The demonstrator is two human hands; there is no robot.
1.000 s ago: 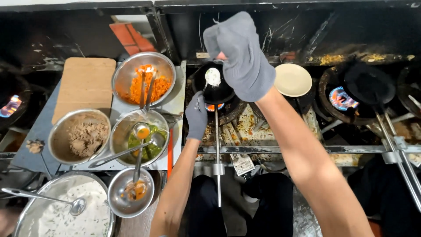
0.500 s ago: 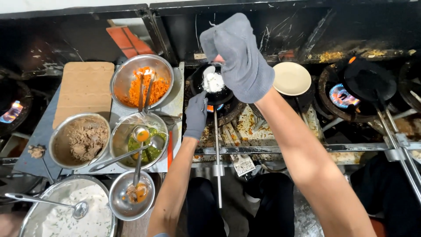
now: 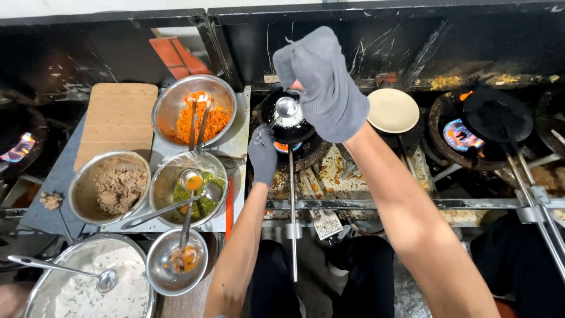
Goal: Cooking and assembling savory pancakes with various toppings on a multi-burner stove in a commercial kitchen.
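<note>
The small black pan (image 3: 289,121) sits on the lit burner (image 3: 294,146); our gloved left hand (image 3: 263,154) grips a ladle (image 3: 286,107) over its white contents, our gloved right hand (image 3: 326,82) hangs above, fingers curled, beside a cream plate (image 3: 392,110).

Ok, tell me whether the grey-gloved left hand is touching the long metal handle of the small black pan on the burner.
Touching. The head view shows the left hand closed around the top of the long metal handle, just below the small black pan.

A small whitish tag (image 3: 325,224), possibly a label, hangs below the stove's front rail (image 3: 412,204).
</note>
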